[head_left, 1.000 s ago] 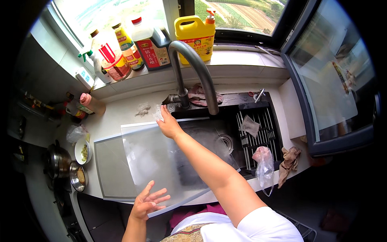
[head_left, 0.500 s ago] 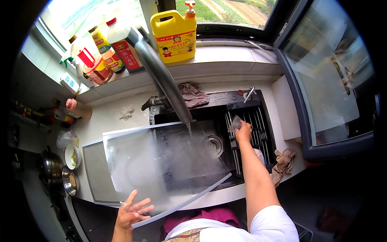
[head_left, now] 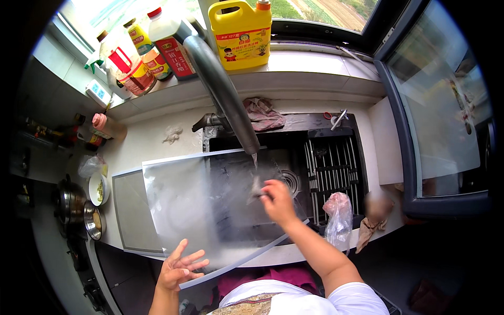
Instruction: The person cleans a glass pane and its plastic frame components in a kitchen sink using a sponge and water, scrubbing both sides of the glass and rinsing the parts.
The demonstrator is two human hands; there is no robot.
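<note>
A thin see-through mesh screen with a pale frame [head_left: 181,207] lies tilted across the black sink [head_left: 358,142] and the counter. My left hand [head_left: 181,268] is at its near left edge, fingers spread and open. My right hand [head_left: 280,202] is closed around a small grey scrubbing pad [head_left: 256,190] over the right part of the screen, just below the tap. The pad is blurred, and whether it touches the mesh I cannot tell. Water runs from the dark tap [head_left: 223,92] beside the pad. A second grey-framed screen [head_left: 134,215] lies partly under the first.
A roll-up rack [head_left: 338,163] spans the sink's right side. A plastic bag [head_left: 339,218] and a brown cloth [head_left: 370,231] sit at the right front edge. An open window sash [head_left: 409,157] juts in at right. Bowls [head_left: 98,189] stand left; a yellow jug [head_left: 241,39] and bottles line the sill.
My right hand has moved left with the pad, from over the rack to the screen near the water stream. The plastic bag now shows more fully. My left hand stays at the screen's edge.
</note>
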